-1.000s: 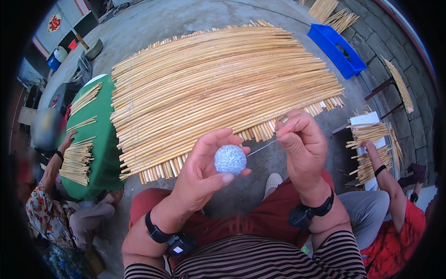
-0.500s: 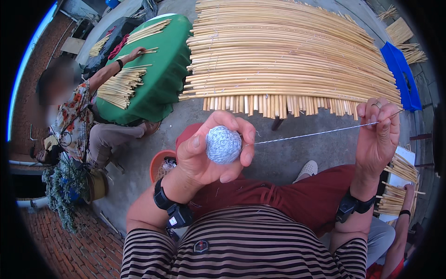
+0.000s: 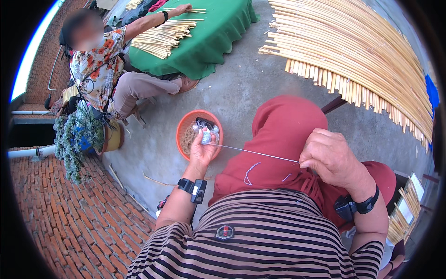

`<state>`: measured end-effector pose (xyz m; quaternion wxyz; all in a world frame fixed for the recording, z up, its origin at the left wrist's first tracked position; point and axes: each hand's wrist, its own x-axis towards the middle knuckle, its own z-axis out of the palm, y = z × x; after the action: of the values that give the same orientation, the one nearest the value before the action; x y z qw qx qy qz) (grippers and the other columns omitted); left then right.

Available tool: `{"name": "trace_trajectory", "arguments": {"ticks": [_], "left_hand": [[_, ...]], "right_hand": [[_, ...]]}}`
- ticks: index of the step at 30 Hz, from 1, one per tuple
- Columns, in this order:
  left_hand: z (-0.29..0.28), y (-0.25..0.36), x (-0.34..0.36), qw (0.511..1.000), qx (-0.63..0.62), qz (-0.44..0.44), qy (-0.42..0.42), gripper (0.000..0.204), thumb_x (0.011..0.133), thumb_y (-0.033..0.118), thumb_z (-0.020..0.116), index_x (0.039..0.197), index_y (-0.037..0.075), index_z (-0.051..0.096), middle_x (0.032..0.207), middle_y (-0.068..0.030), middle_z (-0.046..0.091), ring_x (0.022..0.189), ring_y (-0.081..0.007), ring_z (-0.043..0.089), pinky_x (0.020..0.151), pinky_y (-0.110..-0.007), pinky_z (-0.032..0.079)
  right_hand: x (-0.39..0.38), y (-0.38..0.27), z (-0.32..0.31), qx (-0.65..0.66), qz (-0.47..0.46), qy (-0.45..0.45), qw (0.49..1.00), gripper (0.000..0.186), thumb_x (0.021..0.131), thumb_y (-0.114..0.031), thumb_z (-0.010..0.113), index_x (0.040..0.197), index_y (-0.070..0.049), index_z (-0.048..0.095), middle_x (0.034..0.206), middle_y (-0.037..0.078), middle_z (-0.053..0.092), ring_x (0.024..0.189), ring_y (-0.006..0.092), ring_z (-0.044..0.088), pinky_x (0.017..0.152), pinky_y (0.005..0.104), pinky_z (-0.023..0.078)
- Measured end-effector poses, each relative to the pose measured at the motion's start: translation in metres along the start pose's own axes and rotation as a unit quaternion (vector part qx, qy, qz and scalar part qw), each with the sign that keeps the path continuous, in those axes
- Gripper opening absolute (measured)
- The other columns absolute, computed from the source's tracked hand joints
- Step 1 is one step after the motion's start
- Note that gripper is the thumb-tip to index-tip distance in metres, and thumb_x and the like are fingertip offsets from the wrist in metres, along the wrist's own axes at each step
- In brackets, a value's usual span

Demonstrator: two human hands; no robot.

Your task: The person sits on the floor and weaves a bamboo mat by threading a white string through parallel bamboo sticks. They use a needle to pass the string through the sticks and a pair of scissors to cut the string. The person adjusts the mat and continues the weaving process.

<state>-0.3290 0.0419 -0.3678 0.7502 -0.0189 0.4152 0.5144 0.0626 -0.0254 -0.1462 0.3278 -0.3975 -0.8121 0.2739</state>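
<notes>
My left hand [image 3: 199, 151] holds a ball of pale blue-white thread [image 3: 206, 137] over the orange plastic basket [image 3: 180, 128]. Inside the basket are brown cord, something dark and other small balls that are hard to make out. A length of thread [image 3: 255, 152] runs taut from the ball across my lap. Its other end is pinched between the thumb and fingers of my right hand [image 3: 329, 156], in front of my right thigh. Loose bits of blue thread [image 3: 249, 175] lie on my dark red trousers [image 3: 278, 139].
A mat of long pale sticks [image 3: 344, 46] lies on a stand at the far right. At the far left, a person [image 3: 100, 60] reaches over a green-covered table [image 3: 204, 56] bearing loose sticks. A potted plant [image 3: 76, 135] stands near the brick paving [image 3: 69, 214]. More sticks [image 3: 404, 211] are at the right.
My left hand has moved down and left with the ball, to the basket. My right hand has come down and inward, still pinching the thread. The view has turned to the left.
</notes>
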Motion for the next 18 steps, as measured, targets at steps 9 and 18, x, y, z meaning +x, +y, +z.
{"name": "trace_trajectory", "arguments": {"ticks": [9,18], "left_hand": [[-0.100,0.004,0.092,0.970,0.079,0.038,0.226,0.023,0.096,0.017,0.062,0.114,0.003,0.058,0.107,-0.0102,0.061,0.094,-0.0227,0.062,0.070,-0.026,0.059],[-0.074,0.043,0.086,0.975,-0.042,-0.016,0.217,0.050,0.100,0.041,0.052,0.132,0.004,0.043,0.124,-0.0239,0.053,0.074,-0.0251,0.063,0.056,-0.024,0.059]], "right_hand": [[0.026,-0.011,0.027,-0.001,-0.023,-0.049,0.999,0.014,0.079,-0.017,0.070,0.075,-0.010,0.058,0.068,0.004,0.051,0.066,0.0225,0.056,0.053,0.0352,0.045],[0.021,-0.007,0.023,0.024,-0.019,-0.047,0.998,0.014,0.079,-0.016,0.070,0.075,-0.010,0.058,0.068,0.005,0.050,0.066,0.0239,0.055,0.055,0.0357,0.046]]}}
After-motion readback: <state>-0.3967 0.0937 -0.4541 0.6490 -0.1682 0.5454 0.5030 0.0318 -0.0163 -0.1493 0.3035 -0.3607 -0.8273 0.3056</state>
